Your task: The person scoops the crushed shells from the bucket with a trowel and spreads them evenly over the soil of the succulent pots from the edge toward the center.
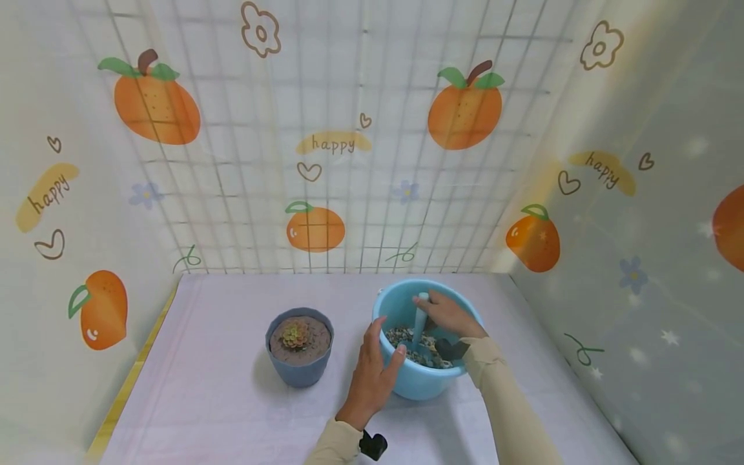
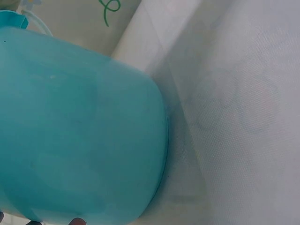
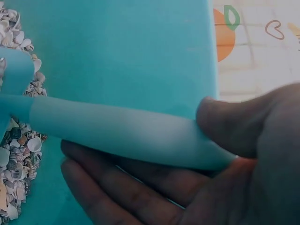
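Note:
A light blue plastic bucket [image 1: 421, 385] stands on the table with small shells [image 1: 401, 336] in its bottom. Inside it, my right hand [image 1: 449, 312] holds the handle of a blue trowel [image 1: 420, 320], thumb on one side and fingers on the other. The trowel's blade sits among the shells, which show closer up in the right wrist view [image 3: 33, 144]. On the bucket's near left side, my left hand [image 1: 374, 374] rests against the rim with fingers extended. Only a few of its fingertips [image 2: 77, 221] show at the bottom of the left wrist view.
Left of the bucket stands a blue-grey pot [image 1: 299, 374] filled with brownish soil, with a small green and reddish succulent [image 1: 295, 334] in it. A pale cloth covers the table [image 1: 209, 387]. Curtains printed with oranges [image 1: 316, 229] hang behind and at both sides.

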A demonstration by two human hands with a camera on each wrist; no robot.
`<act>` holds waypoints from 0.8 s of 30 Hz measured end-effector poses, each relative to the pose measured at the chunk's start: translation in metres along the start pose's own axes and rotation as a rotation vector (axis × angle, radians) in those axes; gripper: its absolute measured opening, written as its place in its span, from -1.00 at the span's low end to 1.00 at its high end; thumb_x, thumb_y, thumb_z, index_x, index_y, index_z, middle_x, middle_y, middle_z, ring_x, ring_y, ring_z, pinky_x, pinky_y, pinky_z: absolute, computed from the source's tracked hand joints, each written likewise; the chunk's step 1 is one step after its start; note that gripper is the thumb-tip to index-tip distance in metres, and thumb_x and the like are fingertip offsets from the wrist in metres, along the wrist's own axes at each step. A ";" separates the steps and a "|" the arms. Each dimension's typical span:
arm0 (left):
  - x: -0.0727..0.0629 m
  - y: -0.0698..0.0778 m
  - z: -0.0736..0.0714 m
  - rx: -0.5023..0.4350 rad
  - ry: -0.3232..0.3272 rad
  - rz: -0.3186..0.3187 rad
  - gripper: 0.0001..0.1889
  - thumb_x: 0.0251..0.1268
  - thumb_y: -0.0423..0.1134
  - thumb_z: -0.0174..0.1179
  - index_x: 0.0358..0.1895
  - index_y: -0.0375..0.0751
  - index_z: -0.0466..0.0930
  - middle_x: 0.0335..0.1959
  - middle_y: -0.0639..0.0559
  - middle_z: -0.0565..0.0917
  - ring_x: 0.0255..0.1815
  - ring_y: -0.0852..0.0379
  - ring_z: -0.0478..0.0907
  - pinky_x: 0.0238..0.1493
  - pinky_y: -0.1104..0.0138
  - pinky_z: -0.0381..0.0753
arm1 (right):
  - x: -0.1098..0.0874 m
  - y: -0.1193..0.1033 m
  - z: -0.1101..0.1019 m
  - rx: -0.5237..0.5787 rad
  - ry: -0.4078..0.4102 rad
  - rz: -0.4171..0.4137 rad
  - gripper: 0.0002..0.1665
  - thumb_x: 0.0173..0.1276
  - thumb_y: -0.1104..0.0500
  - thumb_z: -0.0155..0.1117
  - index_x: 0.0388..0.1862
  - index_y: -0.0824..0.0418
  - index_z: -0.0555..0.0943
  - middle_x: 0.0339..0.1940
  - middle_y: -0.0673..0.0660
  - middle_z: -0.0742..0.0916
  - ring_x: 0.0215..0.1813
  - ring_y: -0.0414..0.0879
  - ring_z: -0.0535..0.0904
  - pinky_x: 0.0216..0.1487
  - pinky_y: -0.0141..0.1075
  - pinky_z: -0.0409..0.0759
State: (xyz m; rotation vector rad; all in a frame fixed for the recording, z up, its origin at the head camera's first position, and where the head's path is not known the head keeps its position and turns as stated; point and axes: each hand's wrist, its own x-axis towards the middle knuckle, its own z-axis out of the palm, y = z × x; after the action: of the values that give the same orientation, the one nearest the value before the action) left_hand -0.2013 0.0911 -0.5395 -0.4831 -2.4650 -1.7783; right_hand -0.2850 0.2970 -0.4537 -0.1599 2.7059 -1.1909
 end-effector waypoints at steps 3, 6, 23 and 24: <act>0.000 0.000 0.000 -0.003 0.002 0.003 -0.25 0.64 0.27 -0.08 0.71 0.17 -0.11 0.67 0.04 0.05 0.54 -0.12 0.22 0.29 -0.35 0.36 | 0.000 0.000 0.000 0.023 0.012 -0.005 -0.57 0.73 -0.06 -0.01 -0.17 0.29 0.40 -0.21 0.28 0.62 -0.08 0.19 0.72 0.11 0.22 0.60; 0.000 0.000 0.000 -0.008 -0.001 0.005 -0.24 0.64 0.27 -0.08 0.71 0.16 -0.11 0.67 0.03 0.05 0.54 -0.13 0.21 0.29 -0.36 0.35 | 0.001 -0.001 -0.001 0.037 0.019 -0.008 -0.58 0.74 -0.04 -0.01 -0.15 0.32 0.42 -0.20 0.26 0.64 -0.12 0.15 0.72 0.11 0.24 0.60; -0.001 0.002 0.000 -0.013 0.002 -0.001 -0.23 0.62 0.28 -0.05 0.70 0.17 -0.09 0.67 0.05 0.06 0.56 -0.12 0.19 0.32 -0.36 0.32 | 0.000 -0.001 -0.005 0.028 0.154 0.005 -0.46 0.74 -0.16 -0.11 0.05 0.35 0.40 -0.20 0.28 0.60 -0.10 0.25 0.68 -0.05 0.09 0.66; -0.001 0.002 0.000 -0.014 0.002 -0.002 -0.23 0.61 0.30 -0.06 0.70 0.17 -0.09 0.67 0.06 0.05 0.56 -0.12 0.19 0.32 -0.36 0.32 | 0.000 -0.001 -0.006 0.030 0.165 0.003 -0.46 0.74 -0.16 -0.12 0.07 0.34 0.40 -0.19 0.28 0.60 -0.08 0.27 0.67 -0.04 0.10 0.66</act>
State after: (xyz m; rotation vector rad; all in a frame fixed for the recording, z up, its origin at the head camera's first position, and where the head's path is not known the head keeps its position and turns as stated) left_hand -0.1997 0.0910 -0.5374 -0.4804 -2.4544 -1.7963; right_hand -0.2862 0.3004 -0.4492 -0.0551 2.8252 -1.2963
